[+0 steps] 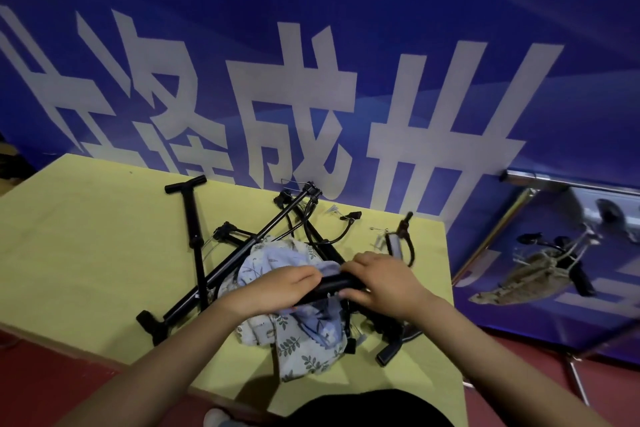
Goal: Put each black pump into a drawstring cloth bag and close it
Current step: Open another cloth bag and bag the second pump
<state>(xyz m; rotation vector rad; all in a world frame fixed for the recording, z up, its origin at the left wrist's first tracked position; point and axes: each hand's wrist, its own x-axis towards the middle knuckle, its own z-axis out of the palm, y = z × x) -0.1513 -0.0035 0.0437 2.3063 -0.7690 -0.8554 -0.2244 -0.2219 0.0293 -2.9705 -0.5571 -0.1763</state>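
— Centrally, which object lies between the two hands?

— A black pump handle [341, 283], a short dark bar lying roughly level, directly over the heap of cloth bags [301, 336].

— How does the left hand [277, 288] meet it?

— Its fingers [308, 276] are curled over the bar's left end, knuckles uppermost. The bar emerges from under the fingertips toward the right.

— And the right hand [384, 284]?

— Its fingers lie across the top of the bar's right end, and its thumb [348, 294] sits beneath. The bar is pinched between them. Both hands grip the same bar, and only a short stretch of it shows between them.

— Where is the remainder of that pump?

— It is hidden. Folds of pale blue and leaf-printed cloth bunch under the bar and the wrists. Whether the shaft is inside a bag cannot be told.

— What surrounds the hands?

— A yellow table [86, 236] carries everything. To the left a second pump [194, 239] lies lengthwise with its T-handle at the far end. A third pump [256, 239] crosses the table diagonally and touches the cloth. Black hoses [341, 236] tangle beyond the bags. Behind the table hangs a blue banner [346, 11] with large white characters, and a poster [554, 264] stands at the right.
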